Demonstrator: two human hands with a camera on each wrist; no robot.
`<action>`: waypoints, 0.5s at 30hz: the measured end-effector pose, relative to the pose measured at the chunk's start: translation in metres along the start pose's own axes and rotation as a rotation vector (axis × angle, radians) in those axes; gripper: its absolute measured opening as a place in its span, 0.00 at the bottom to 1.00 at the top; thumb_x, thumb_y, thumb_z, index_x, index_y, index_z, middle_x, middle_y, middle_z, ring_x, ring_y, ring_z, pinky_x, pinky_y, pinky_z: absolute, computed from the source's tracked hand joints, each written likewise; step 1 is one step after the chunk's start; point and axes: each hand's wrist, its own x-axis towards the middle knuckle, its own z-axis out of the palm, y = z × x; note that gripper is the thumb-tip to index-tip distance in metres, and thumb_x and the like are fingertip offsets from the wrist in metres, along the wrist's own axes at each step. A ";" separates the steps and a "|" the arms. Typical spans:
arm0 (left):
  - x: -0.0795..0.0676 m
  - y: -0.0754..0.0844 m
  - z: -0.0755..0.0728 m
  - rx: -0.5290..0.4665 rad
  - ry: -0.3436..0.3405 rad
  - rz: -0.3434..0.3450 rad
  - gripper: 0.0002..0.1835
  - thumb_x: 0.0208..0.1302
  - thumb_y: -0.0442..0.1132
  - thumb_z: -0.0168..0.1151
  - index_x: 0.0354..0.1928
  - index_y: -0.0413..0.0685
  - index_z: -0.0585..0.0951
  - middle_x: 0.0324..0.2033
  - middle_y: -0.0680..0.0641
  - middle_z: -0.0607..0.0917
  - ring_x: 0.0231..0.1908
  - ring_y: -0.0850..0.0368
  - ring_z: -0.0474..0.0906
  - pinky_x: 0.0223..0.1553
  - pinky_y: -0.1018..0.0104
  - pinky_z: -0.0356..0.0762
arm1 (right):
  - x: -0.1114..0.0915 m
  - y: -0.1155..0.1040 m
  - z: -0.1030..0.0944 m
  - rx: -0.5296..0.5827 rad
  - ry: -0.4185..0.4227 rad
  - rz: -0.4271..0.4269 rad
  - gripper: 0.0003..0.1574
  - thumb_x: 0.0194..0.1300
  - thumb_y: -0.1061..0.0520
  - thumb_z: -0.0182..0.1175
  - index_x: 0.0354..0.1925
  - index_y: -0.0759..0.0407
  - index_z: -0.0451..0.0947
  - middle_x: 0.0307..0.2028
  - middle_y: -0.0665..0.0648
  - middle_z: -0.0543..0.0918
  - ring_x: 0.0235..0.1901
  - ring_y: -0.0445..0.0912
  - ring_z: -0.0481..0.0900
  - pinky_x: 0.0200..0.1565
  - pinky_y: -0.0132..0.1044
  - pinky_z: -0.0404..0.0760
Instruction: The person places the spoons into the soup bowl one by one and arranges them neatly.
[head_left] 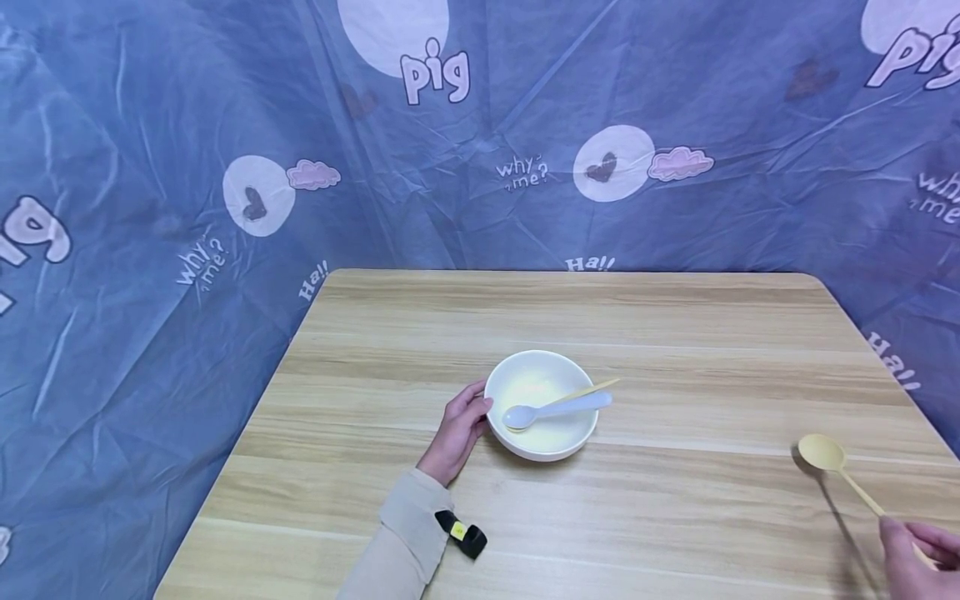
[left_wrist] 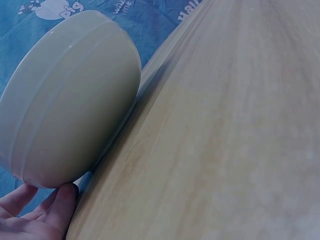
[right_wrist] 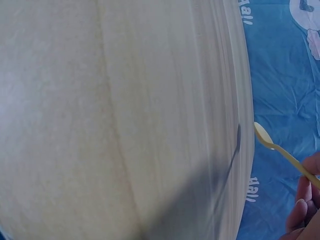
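Observation:
A white bowl (head_left: 542, 451) stands on the wooden table, and my left hand (head_left: 459, 429) grips its left side, thumb at the rim. In the left wrist view the fingers (left_wrist: 61, 210) meet the bowl's outer wall (left_wrist: 85, 100). Inside the bowl lies a white spoon (head_left: 564, 407), its handle over the right rim. Beneath it is a yellow spoon (head_left: 600, 387), mostly covered, with the handle end sticking out. At the lower right, my right hand (head_left: 917, 560) pinches the handle of another yellow spoon (head_left: 821, 452), held above the table with its shadow below.
The wooden table (head_left: 360, 350) has rounded far corners. Blue printed cloth (head_left: 480, 225) hangs behind it and along both sides. A black strap with a small device (head_left: 471, 540) sits on the left sleeve (head_left: 405, 533).

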 end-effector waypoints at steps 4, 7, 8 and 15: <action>0.000 0.000 0.000 -0.002 0.001 0.000 0.27 0.66 0.38 0.52 0.65 0.34 0.64 0.54 0.32 0.73 0.46 0.56 0.74 0.46 0.67 0.74 | -0.002 -0.003 0.001 0.023 0.008 0.005 0.18 0.52 0.58 0.63 0.22 0.30 0.74 0.14 0.25 0.72 0.24 0.26 0.63 0.27 0.16 0.55; 0.000 0.000 0.000 0.000 0.003 0.000 0.27 0.66 0.38 0.52 0.65 0.35 0.64 0.54 0.32 0.73 0.45 0.56 0.74 0.46 0.67 0.74 | -0.003 -0.005 0.002 0.060 0.018 0.000 0.18 0.51 0.59 0.64 0.20 0.33 0.74 0.13 0.27 0.72 0.19 0.24 0.64 0.23 0.15 0.57; 0.000 -0.001 -0.001 0.001 0.004 0.000 0.27 0.66 0.38 0.52 0.65 0.34 0.64 0.54 0.32 0.73 0.45 0.56 0.74 0.46 0.67 0.74 | -0.004 -0.006 0.003 0.075 0.020 0.002 0.18 0.51 0.60 0.64 0.20 0.34 0.74 0.12 0.28 0.72 0.17 0.24 0.65 0.21 0.14 0.58; 0.000 -0.001 -0.001 -0.005 0.005 0.005 0.27 0.66 0.37 0.52 0.65 0.34 0.64 0.53 0.33 0.74 0.45 0.56 0.74 0.46 0.67 0.74 | -0.005 -0.008 0.004 0.045 0.033 -0.014 0.18 0.51 0.58 0.64 0.18 0.34 0.72 0.12 0.28 0.70 0.14 0.24 0.63 0.20 0.14 0.59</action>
